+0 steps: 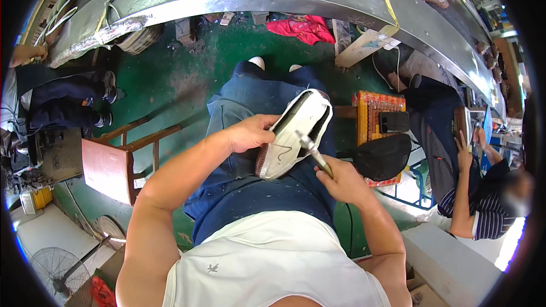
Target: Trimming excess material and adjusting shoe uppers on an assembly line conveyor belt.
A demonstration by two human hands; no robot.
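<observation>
A cream-white shoe (284,146) with dark openings and a brown edge lies slanted across my lap, over blue trousers. My left hand (253,132) grips the shoe's left side, thumb toward the upper. In my right hand (343,181) is a hammer (311,146), its handle wrapped by my fingers. The metal hammer head is over the right side of the shoe's upper; whether it touches cannot be told. A curved dark line shows on the shoe's pale surface, nearer to me.
A long metal-topped bench (227,5) spans the front. To the right, a stool with a beaded seat (369,115) bears a phone (394,122) and a black bag (384,156). A wooden stool (108,167) stands left. Another person (489,204) sits far right; someone's legs (68,99) show left.
</observation>
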